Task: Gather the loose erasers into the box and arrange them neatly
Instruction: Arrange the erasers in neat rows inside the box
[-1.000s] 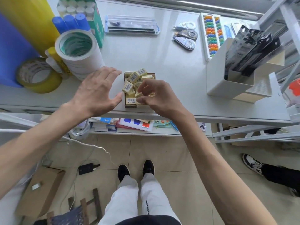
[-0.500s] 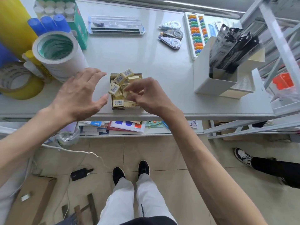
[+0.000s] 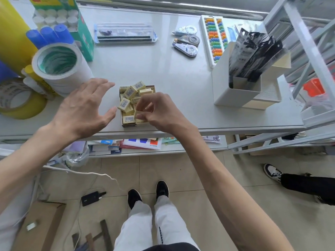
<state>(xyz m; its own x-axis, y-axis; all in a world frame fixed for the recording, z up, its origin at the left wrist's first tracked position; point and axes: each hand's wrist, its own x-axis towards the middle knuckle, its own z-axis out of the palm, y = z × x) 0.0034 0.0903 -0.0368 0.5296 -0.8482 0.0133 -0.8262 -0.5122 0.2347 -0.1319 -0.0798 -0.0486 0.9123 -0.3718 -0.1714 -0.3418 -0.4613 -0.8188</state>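
Both hands stay at the small brown cardboard box (image 3: 129,125), near the front edge of the pale grey table (image 3: 163,73). The left hand (image 3: 85,109) hovers just beside it, fingers spread. The right hand (image 3: 159,111) pinches one pale yellow rectangular eraser (image 3: 143,109) above the jumbled, barcode-labelled erasers (image 3: 130,92) heaped inside.

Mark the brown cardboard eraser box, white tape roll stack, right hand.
brown cardboard eraser box (image 3: 129,125): head view, near wall.
white tape roll stack (image 3: 82,73): head view, side.
right hand (image 3: 161,113): head view, back.
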